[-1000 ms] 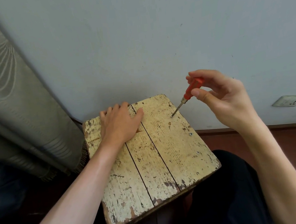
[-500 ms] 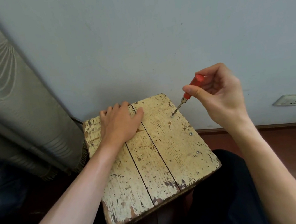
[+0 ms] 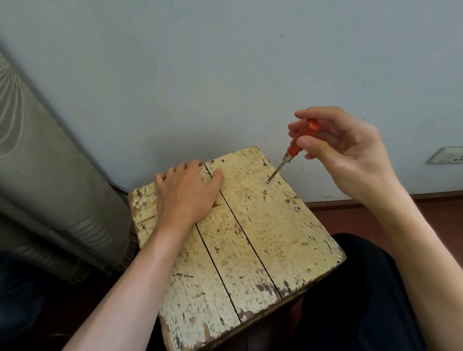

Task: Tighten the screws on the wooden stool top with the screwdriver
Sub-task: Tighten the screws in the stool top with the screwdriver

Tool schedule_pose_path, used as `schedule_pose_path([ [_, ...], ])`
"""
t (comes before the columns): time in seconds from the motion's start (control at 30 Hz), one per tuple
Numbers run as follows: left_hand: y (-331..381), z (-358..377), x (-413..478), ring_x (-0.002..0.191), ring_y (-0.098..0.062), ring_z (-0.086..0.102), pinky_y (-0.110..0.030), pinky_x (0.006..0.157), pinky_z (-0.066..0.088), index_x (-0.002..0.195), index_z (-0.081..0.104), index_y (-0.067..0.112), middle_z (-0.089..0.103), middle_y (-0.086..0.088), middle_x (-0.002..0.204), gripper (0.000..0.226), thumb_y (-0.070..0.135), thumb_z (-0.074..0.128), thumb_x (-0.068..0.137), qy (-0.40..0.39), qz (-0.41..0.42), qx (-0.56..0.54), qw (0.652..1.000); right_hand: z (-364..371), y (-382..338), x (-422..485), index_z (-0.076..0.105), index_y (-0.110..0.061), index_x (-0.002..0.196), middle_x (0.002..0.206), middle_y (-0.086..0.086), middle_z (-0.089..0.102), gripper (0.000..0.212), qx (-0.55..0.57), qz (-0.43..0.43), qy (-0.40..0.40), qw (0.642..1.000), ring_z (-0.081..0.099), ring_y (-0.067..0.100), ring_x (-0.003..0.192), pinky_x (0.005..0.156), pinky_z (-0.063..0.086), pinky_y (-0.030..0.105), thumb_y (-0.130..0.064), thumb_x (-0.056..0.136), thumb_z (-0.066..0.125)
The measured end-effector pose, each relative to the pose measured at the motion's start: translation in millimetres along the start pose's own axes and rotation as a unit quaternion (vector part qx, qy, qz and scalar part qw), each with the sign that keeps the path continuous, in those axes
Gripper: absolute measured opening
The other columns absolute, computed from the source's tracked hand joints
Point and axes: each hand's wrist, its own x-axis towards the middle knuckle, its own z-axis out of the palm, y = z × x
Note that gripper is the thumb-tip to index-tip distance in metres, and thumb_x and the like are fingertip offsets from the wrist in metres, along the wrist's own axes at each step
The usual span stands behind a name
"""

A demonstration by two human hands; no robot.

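right hand (image 3: 348, 154): pinches screwdriver (image 3: 298, 144) handle
left hand (image 3: 188, 194): flat, presses stool top (image 3: 263, 244)
screw (image 3: 268, 181): down-left of right hand, screwdriver on it
advice: straighten shaft, push while twisting

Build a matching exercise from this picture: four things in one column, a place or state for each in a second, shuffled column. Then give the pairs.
Column one
1. left hand
2. screwdriver
3. wall socket
4. curtain

Column two
A. low on the wall, far right
B. hangs at the far left
C. lies flat on the stool top
D. tilted, pinched by the right hand, tip down on the wood

Pairs: 1-C, 2-D, 3-A, 4-B
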Motion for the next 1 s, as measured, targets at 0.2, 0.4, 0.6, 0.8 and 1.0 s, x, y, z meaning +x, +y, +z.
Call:
schedule_pose_path([
  [0.2,0,1,0,0.117,-0.023,0.053,-0.045,0.101,0.031,0.138,0.053,0.024,0.062,0.000,0.126,0.077,0.076,0.021,0.092,-0.003,-0.001,0.002,1.000,15,3,-1,0.071,-0.031,0.111,0.094,-0.014,0.077,0.031,-0.012,0.008,0.100,0.995,0.079,0.013,0.093,0.092,0.064,0.050,-0.016,0.089,0.088],
  [0.4,-1,1,0,0.117,-0.023,0.053,-0.046,0.102,0.031,0.139,0.053,0.024,0.062,-0.001,0.127,0.077,0.077,0.022,0.092,0.000,-0.001,-0.001,1.000,18,6,-1,0.073,-0.033,0.116,0.096,-0.007,0.078,0.033,-0.025,-0.003,0.109,0.994,0.080,0.015,0.091,0.088,0.065,0.049,-0.017,0.091,0.087],
  [0.6,-1,1,0,0.116,-0.023,0.053,-0.045,0.100,0.031,0.138,0.054,0.023,0.062,-0.001,0.125,0.077,0.076,0.022,0.092,0.002,0.001,-0.002,1.000,-10,3,1,0.068,-0.026,0.138,0.124,0.006,0.080,0.043,0.044,0.030,-0.057,0.997,0.076,0.025,0.119,0.086,0.061,0.028,-0.002,0.102,0.070],
  [0.8,-1,1,0,0.115,-0.023,0.053,-0.045,0.099,0.031,0.138,0.054,0.023,0.062,-0.001,0.125,0.076,0.076,0.022,0.092,0.002,0.001,-0.001,1.000,-5,0,7,0.066,-0.036,0.138,0.116,0.006,0.080,0.054,0.004,0.000,-0.057,0.998,0.078,0.023,0.111,0.080,0.061,0.027,0.003,0.101,0.069],
  [1.0,-2,2,1,0.116,-0.024,0.053,-0.046,0.101,0.031,0.137,0.054,0.024,0.062,-0.001,0.125,0.078,0.077,0.020,0.091,-0.001,-0.003,-0.001,1.000,9,1,4,0.071,-0.038,0.114,0.095,-0.012,0.079,0.039,-0.034,0.003,0.045,0.998,0.077,0.007,0.088,0.070,0.057,0.020,-0.009,0.091,0.085],
])
